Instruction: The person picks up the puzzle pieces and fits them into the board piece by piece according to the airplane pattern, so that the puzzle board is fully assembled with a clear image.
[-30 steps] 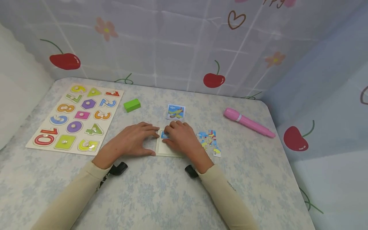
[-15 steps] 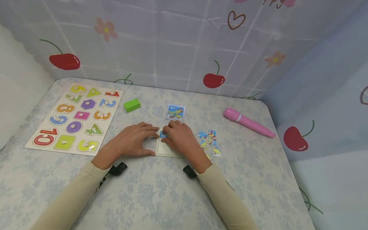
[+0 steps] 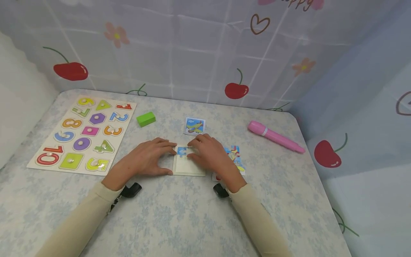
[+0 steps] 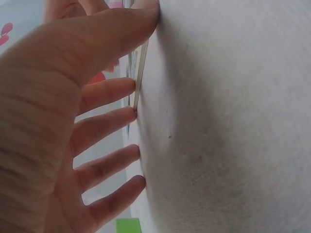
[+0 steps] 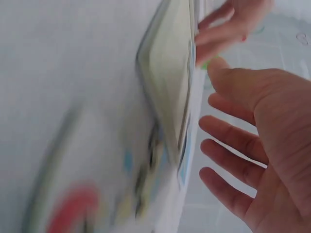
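Note:
A small cream puzzle tray (image 3: 189, 168) lies on the table between the hands. One blue jigsaw piece (image 3: 181, 151) sits in its upper left corner. My left hand (image 3: 146, 159) rests at the tray's left side, and the left wrist view has fingertips touching the tray's edge (image 4: 141, 73). Above the tray's right part hovers my right hand (image 3: 210, 153), fingers relaxed; in the right wrist view nothing is between its thumb and fingers. Loose jigsaw pieces (image 3: 236, 152) lie right of the tray, partly hidden by that hand and forearm.
A picture card with an airplane (image 3: 194, 126) lies behind the tray. A green block (image 3: 146, 119) and a number board (image 3: 91, 131) are at the left. To the right lies a pink pen-shaped stick (image 3: 276, 136). A printed curtain (image 3: 192, 53) hangs behind the table.
My right hand has come away from the blue jigsaw piece and shifted right, uncovering the piece in the tray's corner. The left hand keeps its place. The head view has tilted slightly.

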Motion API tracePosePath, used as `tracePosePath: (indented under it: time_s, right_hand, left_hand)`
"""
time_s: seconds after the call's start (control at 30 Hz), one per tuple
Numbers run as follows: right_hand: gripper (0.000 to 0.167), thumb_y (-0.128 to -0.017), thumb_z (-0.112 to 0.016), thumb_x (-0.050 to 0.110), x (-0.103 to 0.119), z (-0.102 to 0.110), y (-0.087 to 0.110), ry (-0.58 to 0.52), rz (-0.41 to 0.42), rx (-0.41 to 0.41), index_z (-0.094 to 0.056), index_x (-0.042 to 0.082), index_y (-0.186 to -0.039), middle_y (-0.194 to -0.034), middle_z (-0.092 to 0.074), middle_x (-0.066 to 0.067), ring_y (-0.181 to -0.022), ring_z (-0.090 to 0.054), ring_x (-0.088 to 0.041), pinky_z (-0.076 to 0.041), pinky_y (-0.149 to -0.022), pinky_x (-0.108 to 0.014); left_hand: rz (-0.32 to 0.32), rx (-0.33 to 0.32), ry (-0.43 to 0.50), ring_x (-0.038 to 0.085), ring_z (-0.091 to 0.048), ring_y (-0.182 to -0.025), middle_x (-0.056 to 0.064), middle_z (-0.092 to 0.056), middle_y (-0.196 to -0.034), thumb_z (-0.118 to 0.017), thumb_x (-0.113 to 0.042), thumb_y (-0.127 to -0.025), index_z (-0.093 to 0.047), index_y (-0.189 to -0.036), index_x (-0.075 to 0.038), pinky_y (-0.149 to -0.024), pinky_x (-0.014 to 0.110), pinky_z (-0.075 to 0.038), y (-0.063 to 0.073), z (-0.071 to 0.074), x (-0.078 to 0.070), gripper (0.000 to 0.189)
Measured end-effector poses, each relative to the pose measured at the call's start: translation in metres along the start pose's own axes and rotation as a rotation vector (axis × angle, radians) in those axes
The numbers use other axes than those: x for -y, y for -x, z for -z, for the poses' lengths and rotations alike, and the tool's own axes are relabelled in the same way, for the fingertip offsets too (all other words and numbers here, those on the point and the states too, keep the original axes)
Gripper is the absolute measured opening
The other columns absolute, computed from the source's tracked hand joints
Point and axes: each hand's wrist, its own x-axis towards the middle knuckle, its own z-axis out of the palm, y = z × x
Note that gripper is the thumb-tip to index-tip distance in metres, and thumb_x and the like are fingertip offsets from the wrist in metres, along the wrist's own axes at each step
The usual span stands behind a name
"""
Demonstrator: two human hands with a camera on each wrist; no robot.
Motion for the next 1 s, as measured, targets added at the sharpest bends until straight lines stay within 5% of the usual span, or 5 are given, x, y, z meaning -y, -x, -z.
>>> tracePosePath:
  time_s: [0.63,1.0]
  right_hand:
    - [0.045,-0.097,-0.083,0.027,-0.081,0.023,0.049,-0.145,-0.203,0.01,-0.072,0.014,-0.139,-0.137,-0.068,-0.005,-0.131,-0.059,-0.029,-0.051,-0.108,-0.05]
    - [0.041,-0.1,-0.079,0.016,-0.1,0.025,0.059,-0.264,-0.169,0.061,-0.07,0.01,-0.14,-0.129,-0.07,-0.006,-0.104,-0.062,-0.023,-0.054,-0.093,-0.043]
  left_hand:
    - [-0.005,0.002,0.007,0.032,-0.051,-0.146,0.002,-0.057,-0.159,-0.092,-0.055,-0.082,-0.074,-0.136,-0.018,-0.107,0.055,-0.051,-0.003,0.002,-0.001,0.068]
    - [-0.006,-0.005,0.026,0.033,-0.051,-0.145,0.003,-0.057,-0.159,-0.092,-0.055,-0.081,-0.073,-0.136,-0.018,-0.106,0.056,-0.052,0.001,0.0,0.001,0.069]
